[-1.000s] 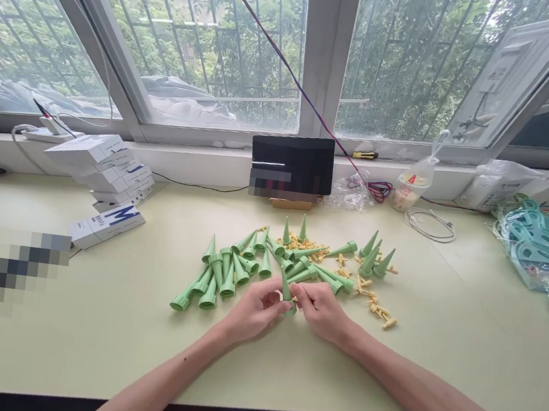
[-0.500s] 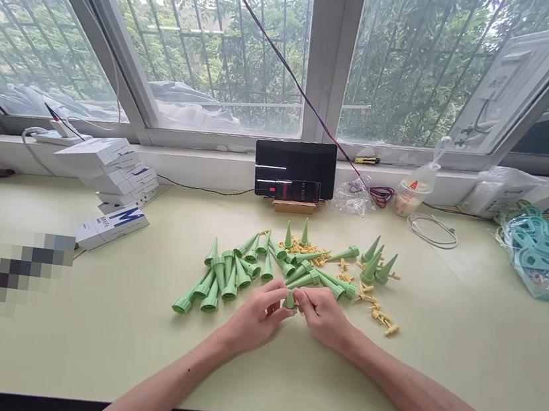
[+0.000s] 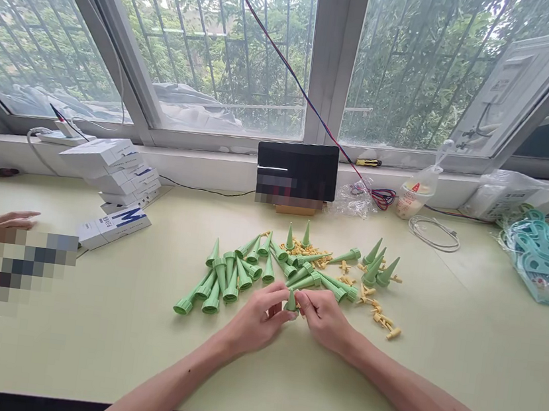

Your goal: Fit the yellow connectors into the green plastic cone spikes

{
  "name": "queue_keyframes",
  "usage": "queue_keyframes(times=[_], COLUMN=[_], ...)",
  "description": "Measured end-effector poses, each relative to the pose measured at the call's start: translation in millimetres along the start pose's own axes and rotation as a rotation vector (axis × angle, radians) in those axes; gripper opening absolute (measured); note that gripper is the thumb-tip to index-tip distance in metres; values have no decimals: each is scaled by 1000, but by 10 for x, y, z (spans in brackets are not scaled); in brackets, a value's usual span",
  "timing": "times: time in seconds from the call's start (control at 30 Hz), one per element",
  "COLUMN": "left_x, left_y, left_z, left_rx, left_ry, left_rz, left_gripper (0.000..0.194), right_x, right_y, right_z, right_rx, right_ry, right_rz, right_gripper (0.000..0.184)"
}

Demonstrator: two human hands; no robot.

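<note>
My left hand (image 3: 263, 317) is closed round a green plastic cone-shaped spike (image 3: 291, 301), held with its point up just above the table. On the spike's right side, my right hand (image 3: 324, 315) is pinched, with a speck of yellow showing by its fingertips; this seems to be a small yellow T-shaped peg, mostly hidden. Beyond the hands lies a heap of green spikes (image 3: 219, 269) with ribbed open collars. Several finished-looking spikes (image 3: 373, 271) with yellow pegs in their sides stand upright at the right. Loose yellow pegs (image 3: 383, 320) are scattered there and behind the heap (image 3: 316, 254).
A dark tablet (image 3: 296, 168) leans at the back by the window. White boxes (image 3: 121, 173) are stacked at left, near another person's hand (image 3: 7, 219). A bagged cup (image 3: 414, 196), a coiled cable (image 3: 434, 233) and bagged teal plastic items (image 3: 543, 258) stand at right.
Both my hands keep nearly the same hold on the spike. The other person's hand has come further into view at the left. The whole view has shifted slightly.
</note>
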State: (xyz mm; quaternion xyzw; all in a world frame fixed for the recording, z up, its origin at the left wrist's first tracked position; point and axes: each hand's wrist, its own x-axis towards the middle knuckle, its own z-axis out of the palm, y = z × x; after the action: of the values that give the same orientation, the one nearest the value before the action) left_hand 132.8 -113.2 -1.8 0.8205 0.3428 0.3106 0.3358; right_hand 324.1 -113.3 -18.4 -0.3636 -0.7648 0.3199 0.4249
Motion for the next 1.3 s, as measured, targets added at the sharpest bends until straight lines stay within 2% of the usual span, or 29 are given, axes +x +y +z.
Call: queue_keyframes(times=[0.17, 0.57, 0.8, 1.03, 1.3], left_x=[6, 27, 39, 52, 40], left_y=[5, 17, 42, 47, 41], left_z=[-3, -1, -16, -23, -34], left_rx=[3, -36, -184, -349, -125], left_ry=[11, 6, 4, -24, 0], left_rz=[4, -35, -113, -190, -89], left_gripper=[23, 16, 12, 20, 11], right_x=[-12, -11, -8, 0, -7], right_y=[-13, -6, -11, -34, -24], right_z=[-7, -6, -8, -9, -9], right_rx=[10, 21, 3, -19, -18], right_ry=[-4, -10, -16, -6, -12], right_rz=[10, -3, 5, -22, -34], right_gripper=[45, 45, 47, 48, 47])
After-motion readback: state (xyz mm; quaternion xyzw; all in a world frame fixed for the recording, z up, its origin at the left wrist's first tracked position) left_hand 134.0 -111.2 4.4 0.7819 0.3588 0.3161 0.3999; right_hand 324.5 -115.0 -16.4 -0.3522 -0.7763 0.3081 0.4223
